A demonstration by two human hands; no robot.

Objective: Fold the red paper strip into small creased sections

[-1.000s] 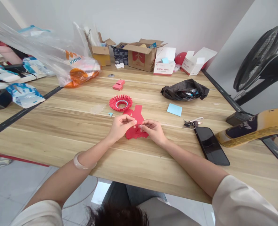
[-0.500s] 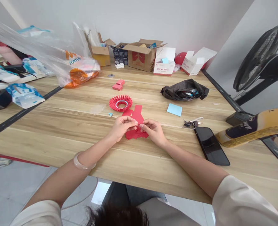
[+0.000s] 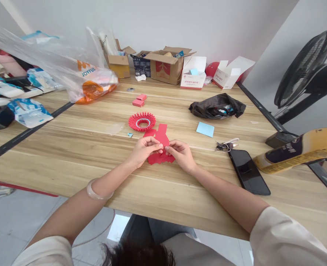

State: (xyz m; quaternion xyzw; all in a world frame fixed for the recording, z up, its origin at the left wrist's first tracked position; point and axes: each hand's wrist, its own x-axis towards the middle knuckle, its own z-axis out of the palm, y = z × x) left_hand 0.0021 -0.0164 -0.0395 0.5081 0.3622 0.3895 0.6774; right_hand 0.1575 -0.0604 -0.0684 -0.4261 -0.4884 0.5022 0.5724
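Note:
Over a loose pile of red paper strips [image 3: 160, 159], my left hand [image 3: 144, 150] and my right hand [image 3: 181, 154] meet almost fingertip to fingertip. Both are closed in a pinch on a small red paper piece, mostly covered by the fingers; its exact shape is hard to make out against the pile. Just behind my left hand lies a ring of folded red paper [image 3: 134, 121] with a light blue inner edge. A tiny blue folded paper [image 3: 130, 135] rests in front of the ring.
Two red paper stacks [image 3: 138, 103] lie farther back. To the right are a blue paper pad [image 3: 205, 129], a black bag [image 3: 217, 106], keys [image 3: 223, 146], a phone [image 3: 249, 172] and a yellow bottle [image 3: 299, 149]. Open boxes [image 3: 166, 68] line the wall; a plastic bag [image 3: 94, 83] stands left.
My fingertips have shifted very slightly at the red paper piece. Everything else on the table stays where it was.

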